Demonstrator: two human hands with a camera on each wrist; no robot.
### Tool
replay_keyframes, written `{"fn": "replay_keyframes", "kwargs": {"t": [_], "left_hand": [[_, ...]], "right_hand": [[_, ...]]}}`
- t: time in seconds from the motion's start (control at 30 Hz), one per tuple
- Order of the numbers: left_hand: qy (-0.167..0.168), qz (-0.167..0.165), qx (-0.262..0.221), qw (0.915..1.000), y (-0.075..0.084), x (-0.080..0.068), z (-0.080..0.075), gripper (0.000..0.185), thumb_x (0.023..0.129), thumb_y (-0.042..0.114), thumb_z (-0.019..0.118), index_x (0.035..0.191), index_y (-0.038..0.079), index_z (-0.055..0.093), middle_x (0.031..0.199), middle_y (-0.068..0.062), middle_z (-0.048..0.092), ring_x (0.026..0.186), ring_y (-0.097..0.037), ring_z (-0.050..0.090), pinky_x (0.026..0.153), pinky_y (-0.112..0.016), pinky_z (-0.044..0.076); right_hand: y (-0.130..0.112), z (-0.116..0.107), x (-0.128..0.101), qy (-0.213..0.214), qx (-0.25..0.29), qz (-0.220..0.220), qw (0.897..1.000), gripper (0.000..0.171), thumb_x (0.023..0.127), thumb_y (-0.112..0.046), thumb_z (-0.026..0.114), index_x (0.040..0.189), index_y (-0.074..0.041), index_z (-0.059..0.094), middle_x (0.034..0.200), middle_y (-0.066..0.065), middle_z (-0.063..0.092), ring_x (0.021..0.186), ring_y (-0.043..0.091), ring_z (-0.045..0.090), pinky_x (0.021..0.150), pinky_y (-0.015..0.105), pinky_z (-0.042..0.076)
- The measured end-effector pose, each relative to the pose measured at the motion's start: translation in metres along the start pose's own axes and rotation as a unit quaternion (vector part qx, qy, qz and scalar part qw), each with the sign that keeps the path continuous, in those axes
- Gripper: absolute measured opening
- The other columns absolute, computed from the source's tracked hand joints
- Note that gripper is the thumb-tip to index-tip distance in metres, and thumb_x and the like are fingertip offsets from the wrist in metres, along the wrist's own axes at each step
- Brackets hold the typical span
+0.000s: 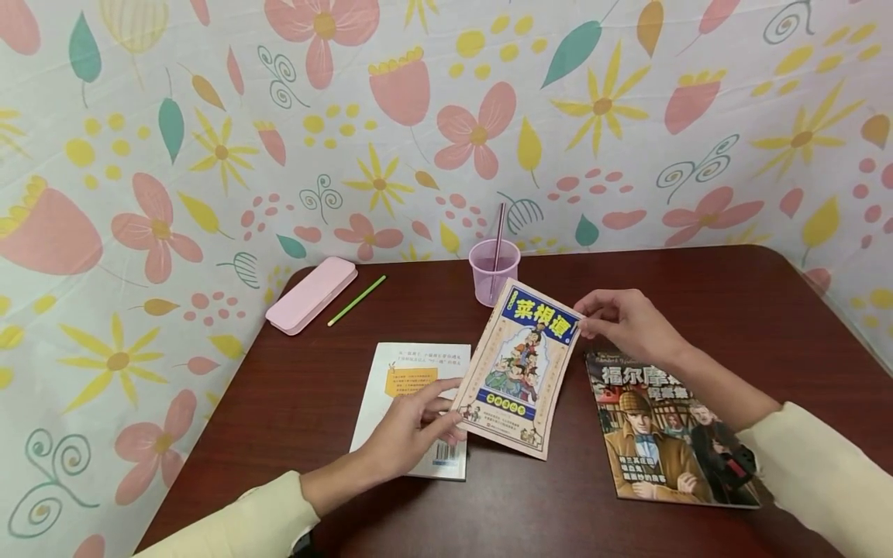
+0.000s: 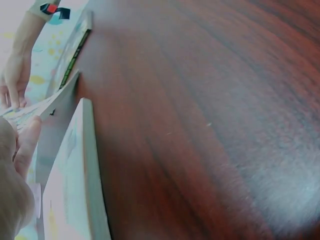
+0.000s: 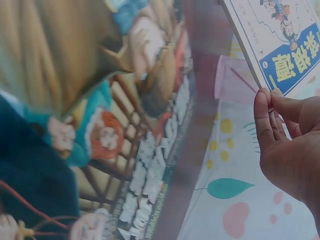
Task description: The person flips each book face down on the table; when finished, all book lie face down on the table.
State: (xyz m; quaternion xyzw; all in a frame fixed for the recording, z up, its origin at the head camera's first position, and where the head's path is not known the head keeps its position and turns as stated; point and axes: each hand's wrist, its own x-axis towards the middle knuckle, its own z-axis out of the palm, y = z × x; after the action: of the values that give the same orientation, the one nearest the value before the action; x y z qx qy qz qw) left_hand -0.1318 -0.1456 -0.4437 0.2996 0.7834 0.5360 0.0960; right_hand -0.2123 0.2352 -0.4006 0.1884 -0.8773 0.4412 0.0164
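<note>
Both hands hold a thin cream book (image 1: 519, 368) with a blue title band and cartoon figures on its cover, tilted above the table. My left hand (image 1: 412, 426) pinches its lower left corner, thumb on the cover. At the upper right corner, my right hand (image 1: 624, 322) pinches the edge between thumb and fingers, also plain in the right wrist view, where the book (image 3: 287, 45) rises from the fingertips. Under the left hand lies a white book (image 1: 377, 411), back cover up, partly hidden by that hand. A comic-style detective book (image 1: 649, 449) lies below the right forearm.
A pink pencil case (image 1: 312, 296) and a green pencil (image 1: 357, 301) lie at the back left. Behind the held book stands a translucent purple cup (image 1: 481, 271) with a dark pencil in it. A flower-patterned cloth (image 1: 418, 178) hangs along the table's back edge.
</note>
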Motion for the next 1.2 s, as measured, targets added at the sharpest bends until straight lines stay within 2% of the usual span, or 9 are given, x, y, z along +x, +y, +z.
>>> {"fn": "replay_keyframes", "kwargs": {"t": [0.13, 0.37, 0.47, 0.57, 0.67, 0.8, 0.97, 1.2], "left_hand": [[0.021, 0.017, -0.022, 0.9994, 0.001, 0.002, -0.006, 0.045, 0.106, 0.0, 0.062, 0.15, 0.004, 0.056, 0.119, -0.017, 0.077, 0.09, -0.024, 0.079, 0.079, -0.035, 0.064], [0.083, 0.056, 0.034, 0.9945, 0.01, 0.002, -0.014, 0.035, 0.106, 0.004, 0.064, 0.141, 0.0, 0.066, 0.108, -0.011, 0.08, 0.091, -0.031, 0.079, 0.084, -0.033, 0.063], [0.103, 0.066, 0.045, 0.9915, 0.012, 0.002, -0.015, 0.031, 0.104, 0.006, 0.068, 0.135, 0.002, 0.071, 0.105, -0.007, 0.081, 0.09, -0.031, 0.078, 0.083, -0.032, 0.063], [0.119, 0.078, 0.056, 0.9883, 0.013, 0.001, -0.015, 0.029, 0.101, 0.008, 0.073, 0.13, 0.007, 0.076, 0.111, -0.002, 0.08, 0.093, -0.026, 0.079, 0.081, -0.03, 0.063], [0.128, 0.106, 0.057, 0.9844, 0.012, 0.0, -0.016, 0.026, 0.098, 0.008, 0.077, 0.125, 0.009, 0.08, 0.12, -0.001, 0.078, 0.104, -0.023, 0.077, 0.084, -0.032, 0.063], [0.131, 0.146, 0.06, 0.9788, 0.013, -0.001, -0.017, 0.024, 0.095, 0.005, 0.081, 0.118, 0.008, 0.081, 0.124, -0.002, 0.077, 0.116, -0.021, 0.074, 0.09, -0.034, 0.062], [0.134, 0.156, 0.064, 0.9765, 0.013, -0.003, -0.013, 0.023, 0.091, 0.004, 0.084, 0.113, 0.008, 0.083, 0.118, -0.001, 0.079, 0.111, -0.02, 0.075, 0.09, -0.033, 0.062], [0.127, 0.188, 0.083, 0.9704, 0.007, -0.008, -0.005, 0.021, 0.089, 0.002, 0.086, 0.108, 0.008, 0.084, 0.111, -0.001, 0.08, 0.108, -0.02, 0.076, 0.092, -0.033, 0.061]], "right_hand": [[-0.006, -0.007, -0.001, 0.015, 0.02, 0.005, 1.0, 0.012, 0.102, 0.001, 0.068, 0.113, 0.0, 0.073, 0.1, 0.017, 0.075, 0.083, 0.016, 0.072, 0.072, 0.023, 0.06], [-0.011, -0.015, -0.002, 0.048, 0.054, 0.026, 0.997, 0.016, 0.103, -0.004, 0.07, 0.118, 0.001, 0.072, 0.103, 0.02, 0.076, 0.084, 0.012, 0.072, 0.075, 0.018, 0.058], [-0.014, -0.018, -0.004, 0.054, 0.074, 0.033, 0.995, 0.017, 0.103, -0.007, 0.071, 0.118, 0.001, 0.072, 0.103, 0.015, 0.078, 0.086, 0.01, 0.074, 0.075, 0.018, 0.056], [-0.015, -0.018, -0.005, 0.057, 0.1, 0.03, 0.993, 0.019, 0.103, -0.008, 0.071, 0.12, 0.002, 0.072, 0.105, 0.004, 0.078, 0.09, 0.009, 0.074, 0.073, 0.02, 0.056], [-0.015, -0.017, -0.007, 0.06, 0.132, 0.03, 0.989, 0.021, 0.104, -0.008, 0.07, 0.121, 0.002, 0.073, 0.109, -0.003, 0.077, 0.094, 0.009, 0.075, 0.074, 0.023, 0.058], [-0.013, -0.012, -0.009, 0.064, 0.141, 0.043, 0.987, 0.022, 0.104, -0.009, 0.07, 0.123, 0.001, 0.075, 0.115, -0.003, 0.076, 0.097, 0.01, 0.074, 0.079, 0.024, 0.06], [-0.014, -0.003, -0.009, 0.056, 0.132, 0.078, 0.987, 0.025, 0.103, -0.014, 0.073, 0.124, -0.001, 0.077, 0.12, 0.002, 0.076, 0.101, 0.008, 0.072, 0.084, 0.026, 0.061], [-0.008, 0.01, -0.006, 0.017, 0.16, 0.12, 0.98, 0.028, 0.106, -0.013, 0.067, 0.13, 0.001, 0.074, 0.132, 0.017, 0.071, 0.11, 0.006, 0.067, 0.09, 0.027, 0.058]]}}
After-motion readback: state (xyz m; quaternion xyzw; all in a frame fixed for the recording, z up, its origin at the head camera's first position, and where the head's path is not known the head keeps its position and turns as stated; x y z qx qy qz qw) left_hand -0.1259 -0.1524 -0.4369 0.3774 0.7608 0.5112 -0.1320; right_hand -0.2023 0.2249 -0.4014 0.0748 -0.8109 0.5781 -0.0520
